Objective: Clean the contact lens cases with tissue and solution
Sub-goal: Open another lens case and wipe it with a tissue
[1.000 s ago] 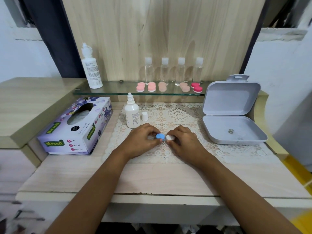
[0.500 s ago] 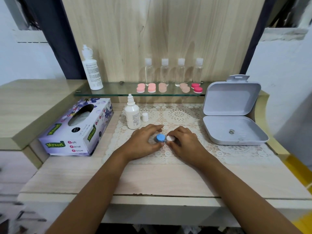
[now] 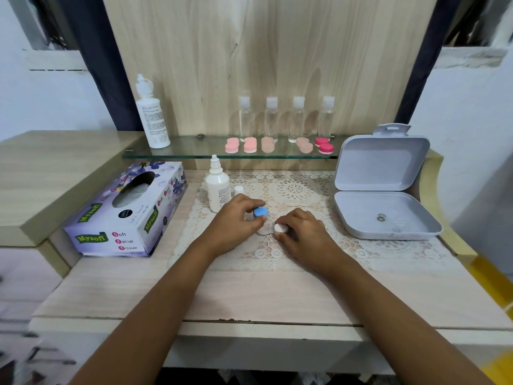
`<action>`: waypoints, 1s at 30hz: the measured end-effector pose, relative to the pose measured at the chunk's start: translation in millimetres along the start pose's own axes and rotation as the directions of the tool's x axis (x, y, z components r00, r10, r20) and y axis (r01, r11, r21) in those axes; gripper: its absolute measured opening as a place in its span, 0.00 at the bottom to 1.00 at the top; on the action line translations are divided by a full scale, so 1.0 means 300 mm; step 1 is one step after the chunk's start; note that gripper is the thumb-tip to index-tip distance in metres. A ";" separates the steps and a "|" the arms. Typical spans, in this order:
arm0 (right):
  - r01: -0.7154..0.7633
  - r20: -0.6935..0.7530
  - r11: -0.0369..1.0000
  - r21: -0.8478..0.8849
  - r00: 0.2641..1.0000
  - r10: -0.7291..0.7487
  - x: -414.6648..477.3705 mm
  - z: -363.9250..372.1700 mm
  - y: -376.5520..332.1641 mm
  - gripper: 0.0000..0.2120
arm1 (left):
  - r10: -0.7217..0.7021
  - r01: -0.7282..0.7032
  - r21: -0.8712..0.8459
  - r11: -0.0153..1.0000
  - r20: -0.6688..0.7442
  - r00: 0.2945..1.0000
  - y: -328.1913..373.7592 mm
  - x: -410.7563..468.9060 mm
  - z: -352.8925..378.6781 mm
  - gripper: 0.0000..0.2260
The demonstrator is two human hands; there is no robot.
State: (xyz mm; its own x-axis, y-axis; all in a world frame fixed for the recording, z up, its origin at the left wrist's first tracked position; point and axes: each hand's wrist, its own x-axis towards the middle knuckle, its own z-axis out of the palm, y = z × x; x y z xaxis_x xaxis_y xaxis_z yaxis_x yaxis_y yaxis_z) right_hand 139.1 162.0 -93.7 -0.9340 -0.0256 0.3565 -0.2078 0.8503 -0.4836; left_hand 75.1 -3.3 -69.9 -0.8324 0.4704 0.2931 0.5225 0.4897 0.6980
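While the left hand [image 3: 236,222] pinches the blue cap [image 3: 261,212] in its fingers [image 3: 249,203] just beside the lens case [image 3: 263,231], the right hand [image 3: 302,236] pinches the white cap [image 3: 281,228]; recommend keeping the case flat while twisting.

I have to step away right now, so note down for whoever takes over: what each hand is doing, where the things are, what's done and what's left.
Grips: left hand pinches the blue cap, off the lens case; right hand holds the white cap end on the lace mat.
The solution bottle stands uncapped behind the left hand; the tissue box is at left.
Done: blue cap off.
Left: white cap, solution, tissue wipe.
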 end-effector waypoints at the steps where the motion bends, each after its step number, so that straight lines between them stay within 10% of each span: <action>1: 0.001 0.000 1.000 0.001 1.000 -0.001 -0.001 0.000 0.000 0.08 | -0.019 0.019 0.000 1.000 -0.005 1.000 0.005 0.009 -0.003 0.16; 30: -0.031 0.000 0.999 0.028 1.000 0.031 -0.003 -0.005 -0.005 0.10 | 0.013 -0.029 0.122 0.992 0.130 0.991 -0.023 -0.026 0.010 0.09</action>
State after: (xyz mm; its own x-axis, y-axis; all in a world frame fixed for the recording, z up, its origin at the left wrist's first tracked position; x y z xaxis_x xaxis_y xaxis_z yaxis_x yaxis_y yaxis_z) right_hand 140.8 161.4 -92.2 -0.9399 0.0005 0.3416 -0.1873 0.8354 -0.5168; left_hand 78.6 -8.1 -78.9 -0.7944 0.5680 0.2153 0.5653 0.5616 0.6042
